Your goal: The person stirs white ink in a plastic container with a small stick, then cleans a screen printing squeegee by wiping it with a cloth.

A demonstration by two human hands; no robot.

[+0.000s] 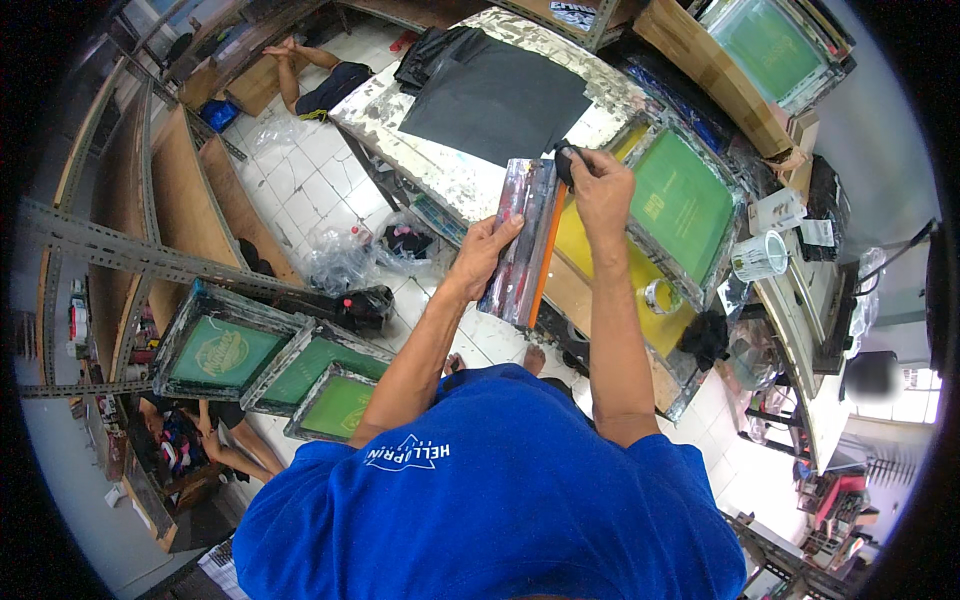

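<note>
My left hand point(481, 257) grips a wide screen-printing squeegee point(518, 235) by its paint-stained body, thumb on the near face. An orange blade point(547, 260) runs along the squeegee's right edge. Pinched in my right hand point(604, 190) is a black cloth point(565, 163), which is at the far end of the blade. Behind the squeegee, black fabric point(495, 100) lies flat on a paint-spattered table point(375, 135). Just right of my right hand is a green printing screen point(677, 205) in a stained frame, above a yellow surface point(585, 243).
A roll of tape point(660, 297), a black rag point(705, 338) and a clear plastic cup point(760, 256) are at the right. More framed screens point(218, 352) lean at the lower left, near metal shelving point(130, 243). Other people's legs point(287, 80) show at far left and lower left.
</note>
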